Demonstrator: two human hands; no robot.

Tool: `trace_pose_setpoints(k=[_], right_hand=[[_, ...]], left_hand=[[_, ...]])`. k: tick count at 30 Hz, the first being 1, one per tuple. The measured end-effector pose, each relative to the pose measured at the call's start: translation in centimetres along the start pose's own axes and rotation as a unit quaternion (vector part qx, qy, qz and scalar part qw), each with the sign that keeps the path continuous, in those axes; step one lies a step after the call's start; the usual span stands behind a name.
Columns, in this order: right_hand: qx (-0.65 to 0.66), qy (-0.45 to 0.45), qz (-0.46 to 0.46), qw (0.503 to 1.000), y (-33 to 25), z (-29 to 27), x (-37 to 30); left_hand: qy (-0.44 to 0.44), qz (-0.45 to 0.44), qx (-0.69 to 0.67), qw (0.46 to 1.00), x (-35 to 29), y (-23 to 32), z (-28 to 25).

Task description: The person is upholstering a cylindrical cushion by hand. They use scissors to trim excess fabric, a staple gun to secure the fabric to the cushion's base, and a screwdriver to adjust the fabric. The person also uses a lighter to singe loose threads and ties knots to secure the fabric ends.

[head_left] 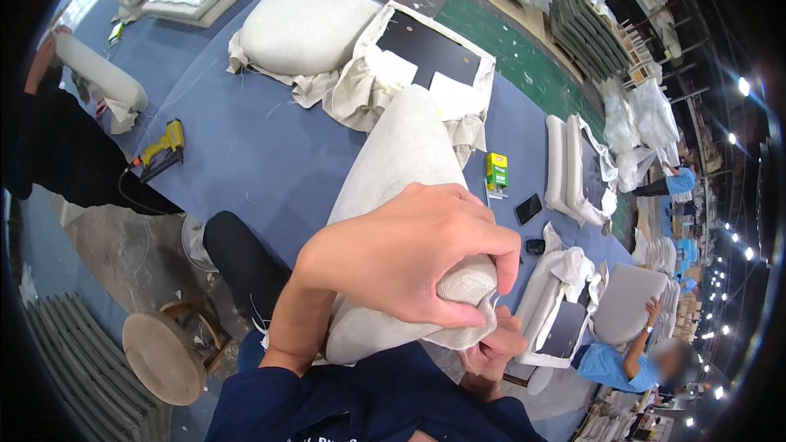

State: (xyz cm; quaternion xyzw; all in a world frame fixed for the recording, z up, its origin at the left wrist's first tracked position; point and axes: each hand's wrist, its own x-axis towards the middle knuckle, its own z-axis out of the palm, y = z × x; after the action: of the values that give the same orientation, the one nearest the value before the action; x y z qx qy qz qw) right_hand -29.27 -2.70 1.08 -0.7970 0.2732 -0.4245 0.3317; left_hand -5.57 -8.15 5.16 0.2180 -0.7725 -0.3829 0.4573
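A beige fabric-covered seat cushion (405,147) is tilted up on its edge in front of me, its narrow side facing up. My left hand (401,250) is wrapped over its near corner, thumb and fingers closed round the padded fabric. Just below that corner, my right hand (498,348) is closed at the loose fabric edge. Its fingers are partly hidden, but they seem to pinch the cloth. Beyond lies an upturned cushion with a black base board (430,42) and loose fabric round it, beside a plump cushion (303,24).
The blue table (270,143) carries a yellow staple gun (169,141), a yellow-green box (497,170) and a phone (529,209). A person in black (74,143) handles a cushion at left; one in light blue (618,364) is at right. A round stool (164,358) stands lower left.
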Motion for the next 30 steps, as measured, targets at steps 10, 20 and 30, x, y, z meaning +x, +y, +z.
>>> trace_pose_setpoints(k=[10,20,30], right_hand=[[-0.100,-0.026,-0.045,0.994,-0.8,0.4,1.0],[0.170,-0.070,0.238,0.954,14.8,5.3,-1.8],[-0.206,-0.018,0.108,0.972,35.5,8.7,-5.0]], left_hand=[[-0.006,0.006,-0.009,1.000,-1.8,1.3,-1.7],[0.364,-0.158,0.096,0.913,-11.6,5.1,-7.4],[0.548,-0.329,0.403,0.655,-11.8,5.6,-2.3]])
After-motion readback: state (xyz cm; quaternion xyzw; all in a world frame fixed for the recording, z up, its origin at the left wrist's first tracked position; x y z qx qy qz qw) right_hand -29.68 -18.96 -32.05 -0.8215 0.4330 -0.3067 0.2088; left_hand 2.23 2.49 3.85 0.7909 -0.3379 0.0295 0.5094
